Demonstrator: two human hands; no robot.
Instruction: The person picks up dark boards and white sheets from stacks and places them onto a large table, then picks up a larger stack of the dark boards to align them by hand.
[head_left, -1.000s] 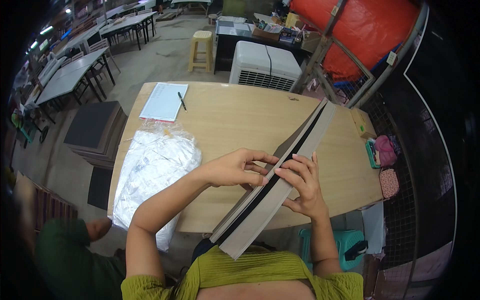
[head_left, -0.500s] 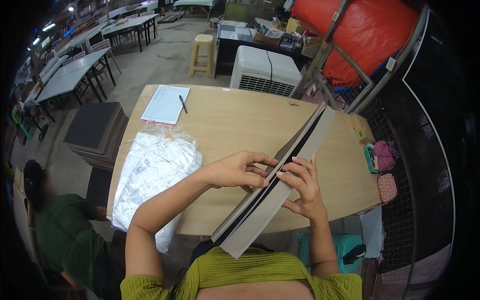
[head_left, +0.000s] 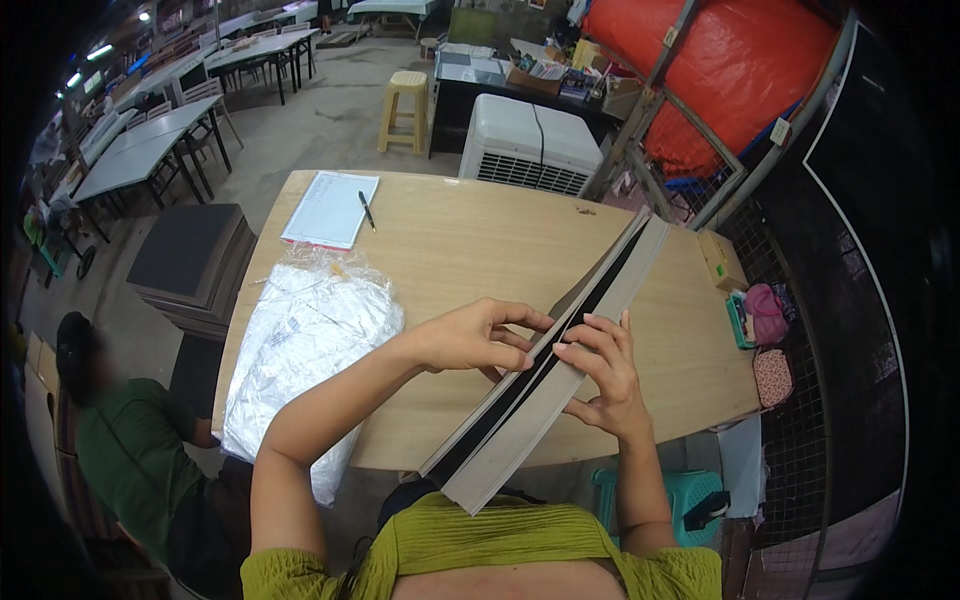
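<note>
Tilted on edge above the table, a pair of flat grey boards (head_left: 606,318) runs from far right down to near my chest. A narrow gap between them shows a black inner face, and it looks wider toward the near end. My left hand (head_left: 480,337) grips the upper edge of the left-hand board, thumb on the near side and fingers reaching over. Against the right-hand board lies my right hand (head_left: 607,375), its fingertips at the edge by the gap and its thumb lower down. The boards' undersides are hidden.
Clear plastic wrapping (head_left: 310,350) covers the table's left side, below a paper sheet (head_left: 332,208) and a pen (head_left: 366,211). Dark boards (head_left: 190,255) are stacked on the floor at left, near a seated person (head_left: 140,450). A white air cooler (head_left: 530,140) stands beyond the table (head_left: 480,220).
The gap between the boards has widened slightly at the near end, the left board shifting a little left. Both hands keep nearly the same places.
</note>
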